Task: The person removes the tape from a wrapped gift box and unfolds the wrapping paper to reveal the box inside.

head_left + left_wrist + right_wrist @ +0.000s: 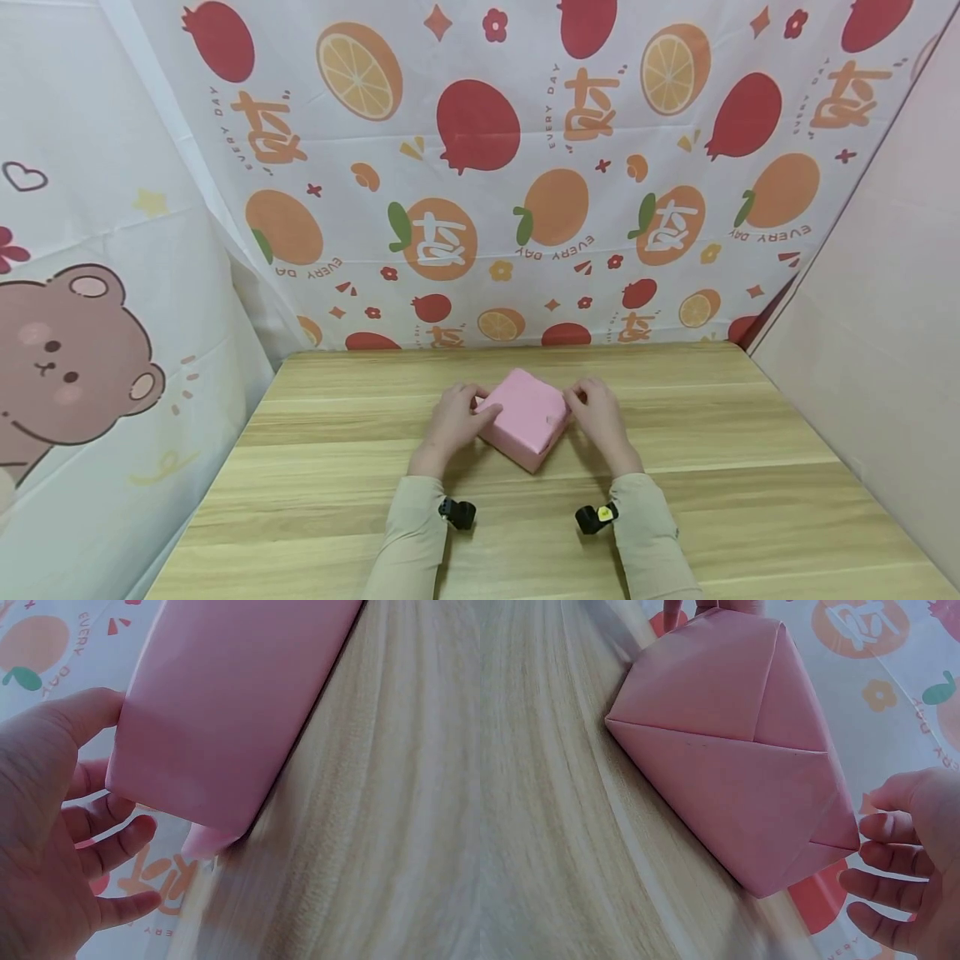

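Paper (pixel 521 408), smooth with a soft sheen, wraps a pink box (pixel 225 712) that lies flat on the table (pixel 322 533), toward the far edge and between the two hands. The box has a broad, squarish top and straight sides, and it is turned so that one corner points toward the person. On the end seen from the right wrist, the paper is folded into crisp triangles, with one long crease (pixel 682 735) running across and a shorter one meeting it. A loose pink flap (pixel 206 841) juts from the bottom corner at the other end.

The left hand (pixel 453 417) grips the box at its left corner, thumb over the top edge and fingers against the side, the ring and little fingers spread away. The right hand (pixel 603 417) is at the opposite corner, its fingers slightly apart and gently bent, the tips at the paper's edge; whether they press is hard to tell.

The table has pale, streaky wood grain. Behind it hangs a lightly creased white cloth (pixel 487 200) printed with rounded fruit. Matte beige sleeves (pixel 412 533) cover both forearms.
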Tool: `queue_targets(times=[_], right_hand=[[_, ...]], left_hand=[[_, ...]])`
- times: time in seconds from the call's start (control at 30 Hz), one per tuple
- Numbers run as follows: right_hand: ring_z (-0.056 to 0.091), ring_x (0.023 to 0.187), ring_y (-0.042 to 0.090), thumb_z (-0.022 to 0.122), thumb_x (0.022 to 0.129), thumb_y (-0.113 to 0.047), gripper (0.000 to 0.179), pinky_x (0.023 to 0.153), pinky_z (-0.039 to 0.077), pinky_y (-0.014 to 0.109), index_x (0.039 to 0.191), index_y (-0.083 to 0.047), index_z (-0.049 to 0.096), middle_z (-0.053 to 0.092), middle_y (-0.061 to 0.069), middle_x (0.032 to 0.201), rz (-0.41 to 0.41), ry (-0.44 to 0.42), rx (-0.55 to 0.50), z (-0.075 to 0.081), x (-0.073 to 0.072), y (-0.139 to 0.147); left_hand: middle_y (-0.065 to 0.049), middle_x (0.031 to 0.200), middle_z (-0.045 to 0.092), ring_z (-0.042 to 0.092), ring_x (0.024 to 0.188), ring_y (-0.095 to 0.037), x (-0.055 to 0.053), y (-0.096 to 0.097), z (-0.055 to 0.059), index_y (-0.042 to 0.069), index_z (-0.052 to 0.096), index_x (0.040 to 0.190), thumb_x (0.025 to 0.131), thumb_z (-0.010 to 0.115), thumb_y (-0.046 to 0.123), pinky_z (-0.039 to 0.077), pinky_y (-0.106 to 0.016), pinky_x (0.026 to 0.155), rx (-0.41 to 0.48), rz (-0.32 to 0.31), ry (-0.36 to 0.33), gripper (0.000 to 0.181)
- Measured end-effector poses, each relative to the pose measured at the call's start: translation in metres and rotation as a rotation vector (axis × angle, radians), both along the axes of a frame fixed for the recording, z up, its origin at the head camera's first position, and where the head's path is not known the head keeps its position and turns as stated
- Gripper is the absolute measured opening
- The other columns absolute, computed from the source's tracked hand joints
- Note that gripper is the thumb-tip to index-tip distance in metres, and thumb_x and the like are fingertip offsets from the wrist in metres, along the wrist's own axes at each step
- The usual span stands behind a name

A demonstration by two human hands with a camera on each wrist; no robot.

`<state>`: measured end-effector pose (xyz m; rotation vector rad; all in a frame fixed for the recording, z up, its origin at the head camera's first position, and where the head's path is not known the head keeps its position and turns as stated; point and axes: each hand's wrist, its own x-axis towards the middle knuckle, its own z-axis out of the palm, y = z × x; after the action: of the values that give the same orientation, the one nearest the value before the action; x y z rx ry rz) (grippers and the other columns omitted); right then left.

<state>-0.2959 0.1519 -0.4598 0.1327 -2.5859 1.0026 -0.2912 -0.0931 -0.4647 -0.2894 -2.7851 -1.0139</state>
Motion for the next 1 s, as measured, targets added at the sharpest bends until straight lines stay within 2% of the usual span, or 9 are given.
queue_targets(times=[0.23, 0.33, 0.43, 0.57, 0.67, 0.87, 1.0], right_hand=[[0.050, 0.068, 0.016, 0.056, 0.086, -0.026, 0.023, 0.062, 0.042, 0.027, 0.072, -0.011, 0.065, 0.055, 0.003, 0.075, -0.003, -0.007, -0.011, 0.0030, 0.0007, 0.0013], [0.053, 0.074, 0.016, 0.055, 0.087, -0.031, 0.024, 0.065, 0.045, 0.029, 0.080, -0.011, 0.068, 0.059, 0.003, 0.081, 0.013, -0.030, 0.008, 0.0019, -0.0011, 0.0013], [0.056, 0.084, 0.017, 0.054, 0.087, -0.037, 0.029, 0.073, 0.049, 0.033, 0.094, -0.013, 0.067, 0.060, 0.003, 0.093, 0.065, -0.076, 0.015, -0.0003, -0.0027, 0.0008], [0.054, 0.100, 0.020, 0.055, 0.085, -0.045, 0.041, 0.085, 0.048, 0.038, 0.111, -0.015, 0.061, 0.057, 0.002, 0.109, 0.143, -0.138, 0.035, -0.0030, -0.0029, -0.0002], [0.052, 0.107, 0.021, 0.058, 0.082, -0.047, 0.047, 0.090, 0.045, 0.041, 0.116, -0.016, 0.057, 0.055, 0.001, 0.114, 0.165, -0.156, 0.060, -0.0035, -0.0017, -0.0010], [0.050, 0.112, 0.022, 0.060, 0.082, -0.042, 0.044, 0.094, 0.043, 0.043, 0.116, -0.014, 0.057, 0.055, 0.003, 0.117, 0.164, -0.130, 0.080, -0.0042, -0.0007, -0.0008], [0.051, 0.109, 0.020, 0.060, 0.083, -0.039, 0.031, 0.094, 0.043, 0.041, 0.104, -0.016, 0.060, 0.055, 0.002, 0.112, 0.156, -0.093, 0.077, -0.0058, -0.0017, -0.0004]], left_hand=[[-0.002, 0.086, 0.054, 0.048, 0.079, -0.015, 0.0009, 0.0012, 0.0004, 0.019, 0.058, 0.082, 0.079, 0.061, 0.049, 0.041, -0.029, 0.069, 0.007, 0.007, 0.030, 0.030], [-0.002, 0.082, 0.052, 0.046, 0.076, -0.015, 0.0016, 0.0021, 0.0009, 0.018, 0.054, 0.072, 0.079, 0.061, 0.050, 0.039, -0.028, 0.065, 0.001, 0.004, 0.039, 0.033], [0.000, 0.078, 0.048, 0.044, 0.073, -0.015, 0.0020, 0.0038, 0.0003, 0.018, 0.050, 0.065, 0.078, 0.059, 0.052, 0.036, -0.027, 0.062, -0.031, -0.007, 0.041, 0.038], [0.001, 0.076, 0.044, 0.041, 0.072, -0.015, 0.0027, 0.0065, -0.0012, 0.019, 0.048, 0.063, 0.078, 0.058, 0.055, 0.033, -0.026, 0.059, -0.069, -0.021, 0.025, 0.041], [0.002, 0.077, 0.044, 0.041, 0.073, -0.014, 0.0036, 0.0081, -0.0012, 0.018, 0.048, 0.064, 0.078, 0.058, 0.056, 0.032, -0.026, 0.059, -0.069, -0.020, 0.005, 0.041], [0.002, 0.076, 0.044, 0.041, 0.073, -0.015, 0.0039, 0.0095, -0.0015, 0.018, 0.048, 0.064, 0.078, 0.057, 0.057, 0.033, -0.026, 0.060, -0.063, -0.019, -0.002, 0.042], [0.001, 0.075, 0.043, 0.041, 0.071, -0.014, 0.0044, 0.0100, -0.0013, 0.018, 0.048, 0.063, 0.078, 0.057, 0.056, 0.033, -0.026, 0.059, -0.059, -0.024, 0.005, 0.042]])
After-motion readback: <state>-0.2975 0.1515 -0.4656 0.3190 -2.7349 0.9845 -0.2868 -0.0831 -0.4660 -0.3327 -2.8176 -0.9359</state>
